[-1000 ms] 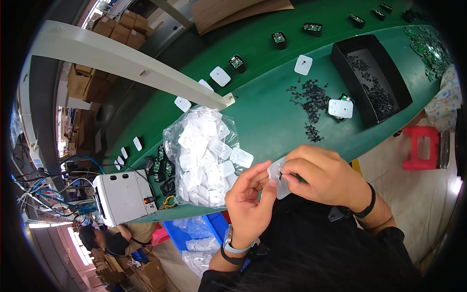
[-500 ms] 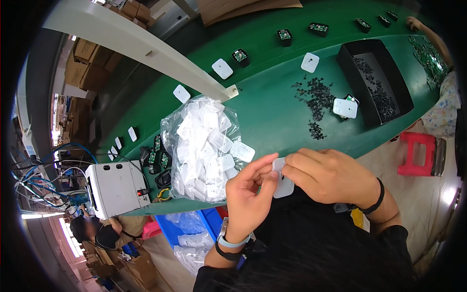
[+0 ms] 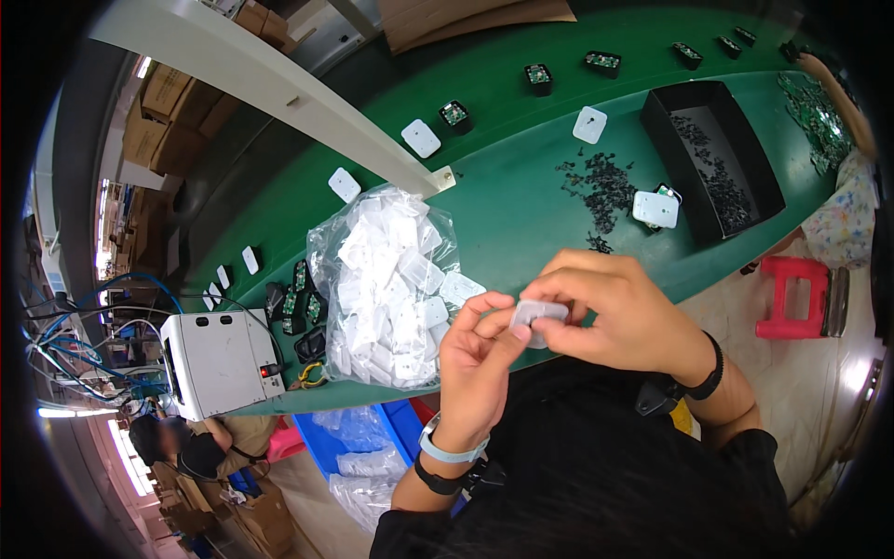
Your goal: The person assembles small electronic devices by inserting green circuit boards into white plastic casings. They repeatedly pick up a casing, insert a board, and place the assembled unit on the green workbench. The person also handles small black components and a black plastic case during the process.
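Between both hands, just in front of my body, is a small white plastic cover (image 3: 540, 313) with rounded corners, held tilted. My left hand (image 3: 480, 363) pinches its left edge with thumb and fingertips. The fingers of my right hand (image 3: 619, 312) close on its right side, the thumb lying across its face and hiding part of it. Beyond the hands, small black parts (image 3: 601, 191) are heaped loosely on the green table. A clear bag (image 3: 382, 279) full of similar white covers lies to the left, with one loose cover (image 3: 458, 288) at its edge.
A black tray (image 3: 759, 154) of small black parts stands right, beside a white cover on a circuit board (image 3: 656, 210). Black housings (image 3: 454, 115) line the green belt. A metal post (image 3: 307, 102) meets the table. A white machine (image 3: 219, 359) and a co-worker's arm (image 3: 833, 88) flank it.
The white cover has turned from hanging upright to a flatter tilt between my fingers. My right hand has shifted its grip, its thumb now over the cover.
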Motion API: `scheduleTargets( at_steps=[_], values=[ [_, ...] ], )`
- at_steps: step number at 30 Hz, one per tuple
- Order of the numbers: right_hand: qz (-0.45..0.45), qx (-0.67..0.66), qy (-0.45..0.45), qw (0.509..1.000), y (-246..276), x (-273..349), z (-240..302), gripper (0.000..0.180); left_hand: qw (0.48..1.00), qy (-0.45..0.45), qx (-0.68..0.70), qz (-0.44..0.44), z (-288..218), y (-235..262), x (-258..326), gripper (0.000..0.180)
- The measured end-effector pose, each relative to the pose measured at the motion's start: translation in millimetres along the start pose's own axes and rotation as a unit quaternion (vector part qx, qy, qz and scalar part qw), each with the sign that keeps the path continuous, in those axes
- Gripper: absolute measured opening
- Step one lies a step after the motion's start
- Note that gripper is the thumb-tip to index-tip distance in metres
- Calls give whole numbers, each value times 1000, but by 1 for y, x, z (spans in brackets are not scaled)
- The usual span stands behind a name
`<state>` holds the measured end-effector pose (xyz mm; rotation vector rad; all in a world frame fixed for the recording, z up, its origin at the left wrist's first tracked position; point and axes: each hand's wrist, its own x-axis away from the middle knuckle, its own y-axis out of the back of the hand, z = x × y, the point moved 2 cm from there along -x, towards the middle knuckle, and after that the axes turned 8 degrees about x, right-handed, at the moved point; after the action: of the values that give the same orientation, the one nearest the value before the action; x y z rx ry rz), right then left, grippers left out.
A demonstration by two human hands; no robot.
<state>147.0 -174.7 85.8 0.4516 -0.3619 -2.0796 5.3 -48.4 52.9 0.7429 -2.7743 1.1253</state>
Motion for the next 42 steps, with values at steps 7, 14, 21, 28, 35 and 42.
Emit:
scheduleTargets(
  at_steps=[7, 14, 21, 28, 35, 42],
  values=[
    [-39, -90, -59, 993, -16, 5, -16, 23, 999, 8, 13, -42, 13, 1, -2, 35],
    [39, -268, 13, 963, -27, 13, -50, 76, 990, 88, 110, -22, 16, 8, -12, 35],
    [51, -456, -37, 888, -36, 13, -90, 69, 990, 138, -22, 10, 1, -2, -42, 38],
    [-143, -516, -10, 844, 18, 21, -107, 86, 697, -176, -685, -119, -17, 3, -191, 33],
    [-138, -511, 5, 848, 45, 45, -94, 92, 472, -273, -817, -186, 13, 34, -302, 40],
    [-117, -495, 18, 861, 49, 51, -94, 89, 469, -231, -833, -178, 15, 33, -316, 24]
  ],
)
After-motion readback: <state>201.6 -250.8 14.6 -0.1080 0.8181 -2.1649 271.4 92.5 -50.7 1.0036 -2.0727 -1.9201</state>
